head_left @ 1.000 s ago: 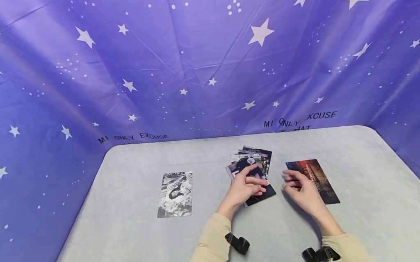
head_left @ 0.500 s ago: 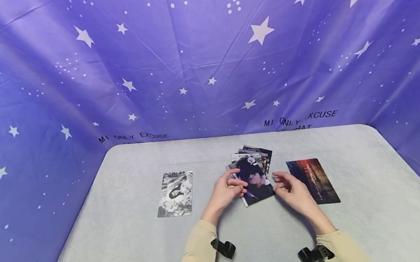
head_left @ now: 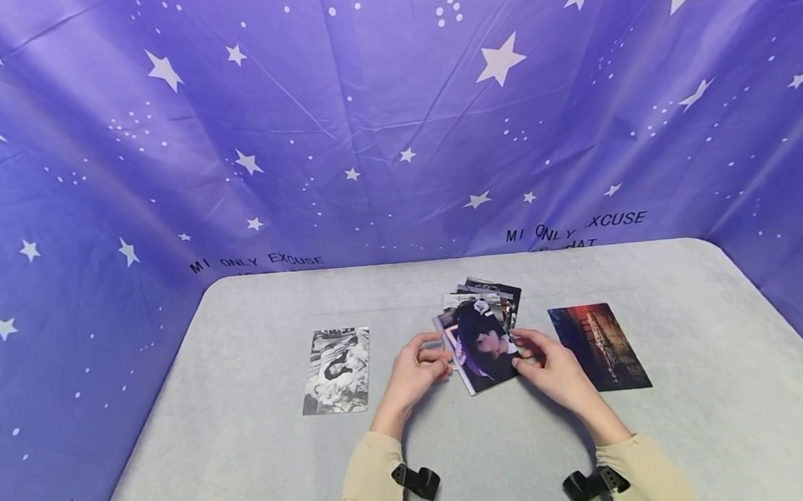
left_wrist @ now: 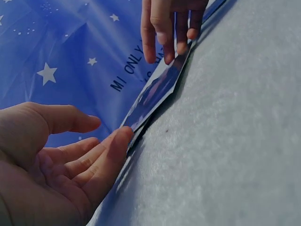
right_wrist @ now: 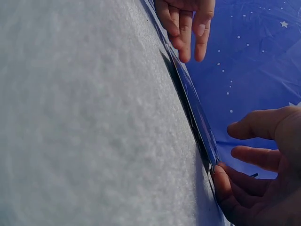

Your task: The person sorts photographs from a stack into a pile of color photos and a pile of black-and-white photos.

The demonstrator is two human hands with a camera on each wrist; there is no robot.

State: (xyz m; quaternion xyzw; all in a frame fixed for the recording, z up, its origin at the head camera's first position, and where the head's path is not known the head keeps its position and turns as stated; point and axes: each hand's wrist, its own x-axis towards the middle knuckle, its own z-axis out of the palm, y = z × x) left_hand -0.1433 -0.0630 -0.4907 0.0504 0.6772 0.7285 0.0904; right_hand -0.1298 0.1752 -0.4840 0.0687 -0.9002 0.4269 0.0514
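A loose, fanned pile of picture cards lies mid-table. On top is a dark card [head_left: 486,350] showing a figure in dark clothing against purple. At the pile's left edge is my left hand [head_left: 411,374], and in the left wrist view a fingertip touches the card edge while the thumb stays apart. My right hand [head_left: 558,369] is at the opposite edge. The right wrist view shows its fingertip against the cards, thumb lifted away. Left of the pile lies a black-and-white card [head_left: 337,371]; a red and brown card [head_left: 603,347] lies on the right.
The pale grey table [head_left: 250,483] has a rounded back edge. A purple curtain [head_left: 363,128] with white stars and black lettering hangs behind it and along both sides. Each wrist wears a black camera, such as the left wrist camera [head_left: 418,483].
My left hand has drawn back left from over the pile to its left edge, uncovering the top card. My right hand has moved left from beside the red card to the pile's right edge.
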